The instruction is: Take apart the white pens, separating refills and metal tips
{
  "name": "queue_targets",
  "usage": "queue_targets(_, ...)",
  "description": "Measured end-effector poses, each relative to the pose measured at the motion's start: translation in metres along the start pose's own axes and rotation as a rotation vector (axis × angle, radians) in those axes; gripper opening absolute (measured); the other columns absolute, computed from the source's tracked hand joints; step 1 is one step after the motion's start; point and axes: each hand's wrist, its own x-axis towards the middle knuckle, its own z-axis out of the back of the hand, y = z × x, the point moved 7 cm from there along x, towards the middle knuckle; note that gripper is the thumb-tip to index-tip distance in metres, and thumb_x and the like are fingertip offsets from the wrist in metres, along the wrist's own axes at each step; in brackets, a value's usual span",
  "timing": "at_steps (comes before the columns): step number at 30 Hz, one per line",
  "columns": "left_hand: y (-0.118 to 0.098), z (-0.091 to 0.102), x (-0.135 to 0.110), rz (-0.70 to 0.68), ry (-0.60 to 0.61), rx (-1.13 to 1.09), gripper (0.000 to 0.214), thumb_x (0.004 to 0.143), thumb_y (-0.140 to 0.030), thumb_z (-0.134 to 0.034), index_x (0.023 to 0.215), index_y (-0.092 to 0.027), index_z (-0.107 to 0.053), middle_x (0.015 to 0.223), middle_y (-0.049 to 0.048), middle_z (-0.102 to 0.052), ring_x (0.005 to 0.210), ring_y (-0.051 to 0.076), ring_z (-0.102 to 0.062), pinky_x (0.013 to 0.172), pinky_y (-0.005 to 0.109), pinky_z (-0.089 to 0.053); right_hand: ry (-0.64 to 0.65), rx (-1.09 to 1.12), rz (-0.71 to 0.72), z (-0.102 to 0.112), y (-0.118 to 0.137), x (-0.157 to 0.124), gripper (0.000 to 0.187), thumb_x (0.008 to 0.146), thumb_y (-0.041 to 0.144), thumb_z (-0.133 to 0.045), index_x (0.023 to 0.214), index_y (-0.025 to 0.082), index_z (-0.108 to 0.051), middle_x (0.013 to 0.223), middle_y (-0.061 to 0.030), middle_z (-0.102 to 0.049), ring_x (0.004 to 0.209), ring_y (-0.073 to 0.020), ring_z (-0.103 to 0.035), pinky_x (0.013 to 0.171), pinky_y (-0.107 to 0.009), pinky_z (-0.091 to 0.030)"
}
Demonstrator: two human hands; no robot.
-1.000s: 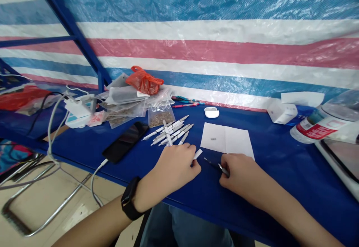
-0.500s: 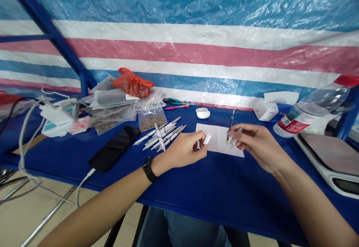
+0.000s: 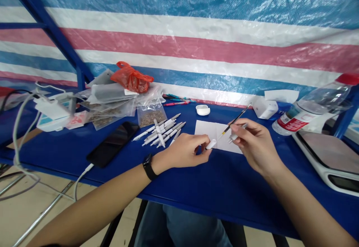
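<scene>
My left hand (image 3: 182,151) pinches a small white tube (image 3: 211,144) at its fingertips, just over the near edge of a sheet of white paper (image 3: 214,133). My right hand (image 3: 255,142) is raised and grips a thin dark rod (image 3: 237,119) with a yellowish tip, together with a white pen-like piece (image 3: 237,129). The rod slants down towards the tube's open end, and a small gap seems to separate them. Several white pens (image 3: 159,133) lie in a loose pile left of my left hand.
The blue table (image 3: 224,191) holds a black phone (image 3: 116,144) on a white cable, plastic bags of brown granules (image 3: 148,116), an orange bag (image 3: 131,78), a white lid (image 3: 202,109), a plastic bottle (image 3: 308,114) and a digital scale (image 3: 328,157). Striped tarpaulin hangs behind.
Both hands have risen from the table and moved closer together. The dark rod went from upright to slanted towards the white tube, now held in my left fingertips. The view shifted slightly.
</scene>
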Motion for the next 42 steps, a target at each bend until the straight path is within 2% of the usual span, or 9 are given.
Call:
queue_targets(7,0.003,-0.002,0.000,-0.023,-0.031,-0.008,0.014,0.090,-0.027,-0.054,0.078,-0.021,-0.050,0.060,-0.0060,-0.054,0.049,0.008,-0.049,0.053,0.021,-0.035,0.150,-0.147,0.194,-0.009,0.001,-0.002,0.025,0.067,0.041,-0.090,0.073,0.021,-0.077,0.062,0.0019,-0.060,0.049,-0.0085,-0.042,0.044,-0.025,-0.035)
queue_targets(11,0.005,-0.002,-0.001,-0.017,-0.050,-0.022,0.012,0.091,-0.028,-0.054,0.081,-0.021,-0.051,0.062,-0.0057,-0.055,0.050,0.008,-0.049,0.053,0.021,-0.035,0.184,-0.184,0.125,-0.007,-0.001,0.000,0.029,0.068,0.044,-0.090,0.087,0.023,-0.082,0.069,-0.0002,-0.066,0.052,-0.0103,-0.047,0.050,-0.027,-0.042)
queue_targets(15,0.007,0.004,0.000,0.009,-0.102,-0.033,0.010,0.090,-0.025,-0.053,0.081,-0.021,-0.052,0.063,-0.0052,-0.057,0.052,0.009,-0.054,0.054,0.021,-0.037,0.116,-0.125,0.074,0.006,-0.002,0.008,0.033,0.074,0.054,-0.083,0.075,0.022,-0.077,0.094,-0.0074,-0.075,0.071,-0.0161,-0.061,0.065,-0.032,-0.051)
queue_targets(17,0.010,0.013,0.001,0.037,-0.179,-0.024,0.011,0.090,-0.024,-0.053,0.080,-0.021,-0.052,0.064,-0.0044,-0.058,0.055,0.009,-0.057,0.056,0.021,-0.040,0.110,-0.144,0.078,0.011,-0.005,0.012,0.034,0.082,0.055,-0.075,0.076,0.022,-0.074,0.083,-0.0051,-0.071,0.071,-0.0176,-0.062,0.068,-0.033,-0.051)
queue_targets(22,0.026,0.036,0.000,0.173,-0.380,-0.052,0.008,0.091,-0.025,-0.053,0.084,-0.022,-0.051,0.071,-0.0024,-0.066,0.059,0.010,-0.061,0.057,0.021,-0.045,0.206,-0.720,0.271,-0.002,-0.014,0.018,0.023,0.096,0.036,-0.053,0.091,0.022,-0.070,0.073,-0.0009,-0.060,0.059,-0.0157,-0.053,0.060,-0.030,-0.043)
queue_targets(28,0.032,0.035,-0.001,0.233,-0.369,-0.112,0.015,0.092,-0.027,-0.053,0.079,-0.022,-0.047,0.066,-0.0044,-0.062,0.056,0.010,-0.059,0.056,0.021,-0.044,0.449,-1.402,0.498,-0.044,-0.027,0.019,0.016,0.093,0.020,-0.059,0.103,0.020,-0.072,0.089,-0.0077,-0.066,0.084,-0.0235,-0.066,0.069,-0.031,-0.046)
queue_targets(32,0.031,0.034,-0.001,0.233,-0.359,-0.122,0.015,0.091,-0.025,-0.054,0.077,-0.022,-0.047,0.066,-0.0053,-0.060,0.054,0.009,-0.056,0.055,0.020,-0.041,0.611,-1.567,0.476,-0.062,-0.032,0.018,0.016,0.094,0.014,-0.056,0.099,0.016,-0.071,0.095,-0.0117,-0.070,0.094,-0.0268,-0.068,0.075,-0.032,-0.048)
queue_targets(37,0.033,0.033,-0.001,0.254,-0.333,-0.143,0.013,0.090,-0.025,-0.055,0.079,-0.022,-0.048,0.067,-0.0052,-0.061,0.055,0.010,-0.057,0.055,0.021,-0.041,0.634,-1.664,0.345,-0.069,-0.029,0.021,0.014,0.091,0.011,-0.058,0.097,0.014,-0.070,0.097,-0.0129,-0.072,0.094,-0.0269,-0.069,0.072,-0.031,-0.044)
queue_targets(42,0.030,0.028,-0.001,0.227,-0.271,-0.127,0.014,0.088,-0.022,-0.055,0.077,-0.022,-0.047,0.061,-0.0061,-0.056,0.054,0.010,-0.057,0.054,0.021,-0.040,0.521,-1.329,0.203,-0.054,-0.018,0.030,0.007,0.082,0.012,-0.063,0.086,0.017,-0.067,0.083,-0.0054,-0.067,0.072,-0.0195,-0.062,0.065,-0.030,-0.038)
